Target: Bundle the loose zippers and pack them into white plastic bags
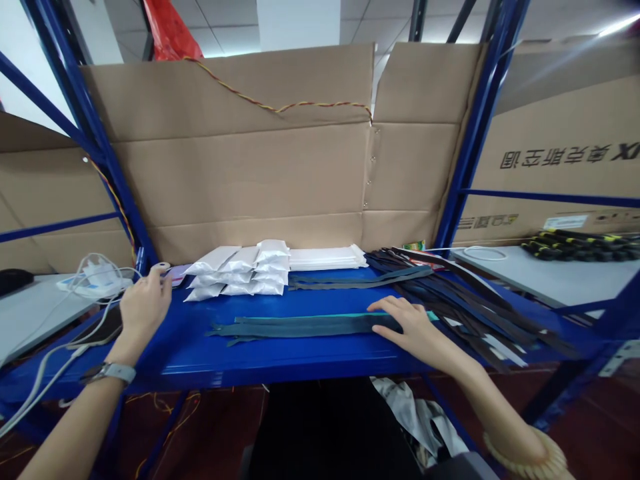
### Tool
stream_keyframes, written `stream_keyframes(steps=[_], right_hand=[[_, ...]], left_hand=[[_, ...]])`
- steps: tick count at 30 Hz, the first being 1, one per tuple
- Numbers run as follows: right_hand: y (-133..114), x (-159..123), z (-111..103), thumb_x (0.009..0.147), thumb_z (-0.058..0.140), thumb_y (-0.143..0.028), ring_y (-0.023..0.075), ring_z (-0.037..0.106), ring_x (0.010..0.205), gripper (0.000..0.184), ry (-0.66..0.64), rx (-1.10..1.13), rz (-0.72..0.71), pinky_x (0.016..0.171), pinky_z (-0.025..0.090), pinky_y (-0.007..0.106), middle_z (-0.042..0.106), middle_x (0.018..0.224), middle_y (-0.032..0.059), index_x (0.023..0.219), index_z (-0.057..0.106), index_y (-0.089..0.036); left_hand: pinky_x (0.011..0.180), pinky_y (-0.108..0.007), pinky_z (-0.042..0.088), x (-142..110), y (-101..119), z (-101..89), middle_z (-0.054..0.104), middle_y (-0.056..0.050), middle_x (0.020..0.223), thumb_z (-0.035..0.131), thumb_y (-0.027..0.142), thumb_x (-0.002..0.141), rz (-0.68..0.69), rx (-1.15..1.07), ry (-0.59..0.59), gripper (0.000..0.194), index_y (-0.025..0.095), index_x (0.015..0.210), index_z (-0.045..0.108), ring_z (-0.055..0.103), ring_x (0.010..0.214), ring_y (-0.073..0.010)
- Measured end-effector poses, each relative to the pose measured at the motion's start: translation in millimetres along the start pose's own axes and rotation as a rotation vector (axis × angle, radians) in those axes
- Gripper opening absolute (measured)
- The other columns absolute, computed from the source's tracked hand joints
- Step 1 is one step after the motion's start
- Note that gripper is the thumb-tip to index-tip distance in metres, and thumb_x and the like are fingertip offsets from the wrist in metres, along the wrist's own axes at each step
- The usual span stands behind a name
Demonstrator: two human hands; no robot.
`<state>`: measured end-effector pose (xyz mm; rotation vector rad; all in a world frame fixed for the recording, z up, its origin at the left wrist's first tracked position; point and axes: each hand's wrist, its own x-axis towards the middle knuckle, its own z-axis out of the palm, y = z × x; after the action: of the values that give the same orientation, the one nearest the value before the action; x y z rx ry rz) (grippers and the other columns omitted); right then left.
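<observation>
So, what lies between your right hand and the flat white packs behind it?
Thin dark zippers lie there on the blue shelf, as the head view shows.

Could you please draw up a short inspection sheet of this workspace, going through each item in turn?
Surface: blue steel rack shelf, flat, loaded along its back and right side.
Job's things: dark zipper with a teal edge lying lengthwise; fanned pile of dark zippers at right.
Clutter: stacked white packets at back; phone at left.
Grips: left hand beside a small white round item; right hand resting on the zipper end.
Cables: white charger cable; red-yellow twisted wire draped over cardboard.
Surroundings: cardboard sheets behind; blue rack uprights.
</observation>
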<state>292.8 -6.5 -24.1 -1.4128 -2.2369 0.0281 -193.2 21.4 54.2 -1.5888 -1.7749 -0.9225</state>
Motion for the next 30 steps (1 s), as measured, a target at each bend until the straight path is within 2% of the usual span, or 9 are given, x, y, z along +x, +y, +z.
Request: stream_keyframes(steps=[3,4,7,9,10,11,15,20,30], right_hand=[[-2.3,0.4,1.0,0.086,0.051,-0.036,0.0251,0.052,0.101,0.018,-0.021,0.004,-0.003,0.087,0.036,0.044,0.058,0.11,0.003,0.101,0.06,-0.03],[-3.3,0.6,1.6,0.086,0.052,-0.034,0.0248,0.052,0.1,0.016,-0.014,0.001,0.006,0.086,0.036,0.043,0.059,0.108,0.0029,0.098,0.062,-0.03],[-6.3,0.8,2.9,0.084,0.056,-0.029,0.0238,0.052,0.097,0.01,0.007,-0.012,0.028,0.084,0.036,0.041,0.06,0.103,0.0024,0.09,0.063,-0.028],[-7.5,0.6,3.0,0.082,0.058,-0.026,0.0229,0.052,0.095,0.007,0.013,-0.017,0.029,0.084,0.036,0.04,0.06,0.1,0.0018,0.087,0.063,-0.027],[-7.9,0.4,2.8,0.082,0.059,-0.025,0.0225,0.052,0.094,0.006,0.018,-0.019,0.03,0.084,0.036,0.04,0.061,0.099,0.0016,0.085,0.063,-0.027],[-8.1,0.3,2.5,0.081,0.059,-0.023,0.0222,0.052,0.094,0.006,0.026,-0.021,0.032,0.083,0.036,0.039,0.061,0.098,0.0014,0.084,0.063,-0.026],[-8.2,0.5,1.6,0.08,0.06,-0.02,0.0214,0.052,0.092,0.007,0.061,-0.03,0.052,0.082,0.036,0.038,0.061,0.095,0.0014,0.08,0.063,-0.025],[-7.4,0.9,1.8,0.081,0.059,-0.019,0.0216,0.052,0.09,0.008,0.072,-0.034,0.058,0.08,0.036,0.037,0.061,0.092,0.0021,0.076,0.063,-0.024],[8.2,-2.7,-4.6,0.08,0.057,-0.02,0.0233,0.052,0.091,0.01,0.076,-0.066,0.078,0.081,0.036,0.04,0.06,0.092,0.0027,0.073,0.062,-0.023]], left_hand=[[0.08,-0.034,0.044,8.7,30.2,21.6,0.064,-0.01,0.086,0.04,0.029,0.091,0.301,0.023,0.128,0.026,0.012,0.099,0.058,0.058,0.085,-0.0209],[0.081,-0.034,0.044,9.6,46.9,28.5,0.064,-0.011,0.09,0.039,0.028,0.091,0.425,-0.008,0.121,0.026,0.013,0.098,0.059,0.058,0.087,-0.0214],[0.079,-0.032,0.044,7.4,108.8,47.9,0.064,-0.009,0.092,0.036,0.023,0.092,0.752,-0.102,-0.129,0.025,0.016,0.099,0.059,0.058,0.088,-0.0199],[0.076,-0.03,0.044,4.1,148.6,60.8,0.063,-0.009,0.096,0.036,0.015,0.091,0.821,-0.132,-0.348,0.026,0.016,0.103,0.058,0.058,0.089,-0.0183],[0.076,-0.029,0.044,2.1,165.0,67.3,0.063,-0.009,0.094,0.036,0.012,0.089,0.811,-0.139,-0.45,0.026,0.015,0.102,0.059,0.058,0.086,-0.0172],[0.074,-0.028,0.044,-0.1,178.4,73.7,0.063,-0.008,0.091,0.037,0.009,0.088,0.811,-0.138,-0.479,0.026,0.015,0.1,0.059,0.058,0.083,-0.0163],[0.075,-0.029,0.043,-11.1,204.0,93.2,0.061,-0.008,0.089,0.037,0.0,0.083,0.772,-0.113,-0.517,0.028,0.013,0.093,0.059,0.056,0.08,-0.016],[0.071,-0.031,0.042,-19.1,211.5,102.8,0.059,-0.011,0.084,0.035,-0.004,0.08,0.666,-0.058,-0.553,0.027,0.01,0.083,0.058,0.054,0.075,-0.0175],[0.071,-0.033,0.042,-14.0,214.0,117.3,0.058,-0.014,0.085,0.038,-0.005,0.077,0.518,-0.121,-0.616,0.026,0.011,0.081,0.058,0.057,0.077,-0.0203]])
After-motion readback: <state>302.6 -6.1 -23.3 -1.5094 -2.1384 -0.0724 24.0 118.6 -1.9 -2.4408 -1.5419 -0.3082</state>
